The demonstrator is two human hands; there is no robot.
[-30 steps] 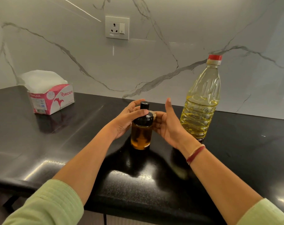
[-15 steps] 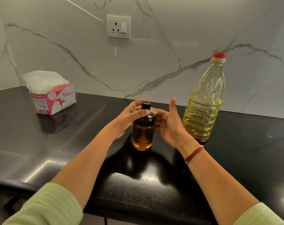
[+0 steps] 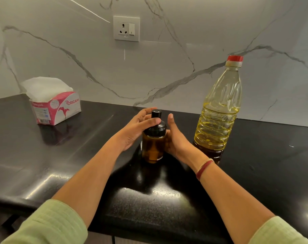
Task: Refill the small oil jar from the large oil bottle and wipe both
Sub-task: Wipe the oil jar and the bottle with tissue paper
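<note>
The small oil jar [image 3: 153, 147], amber glass with a black cap, stands upright on the black counter [image 3: 79, 155] at the middle. My left hand [image 3: 138, 128] grips its black lid, thumb across the front. My right hand [image 3: 174, 138] holds the jar's right side, fingers wrapped behind the glass and thumb pointing up. The large oil bottle [image 3: 220, 117], clear plastic with yellow oil and a red cap on, stands upright just right of my right hand, not touched.
An opened pink and white tissue box [image 3: 54, 106] sits at the back left of the counter. A wall socket [image 3: 126, 28] is on the marble backsplash. The counter's rounded front edge runs below my forearms.
My right hand has closed in from a little way off and now holds the jar's side. My left hand stays on the lid. The jar and bottle stand where they were.
</note>
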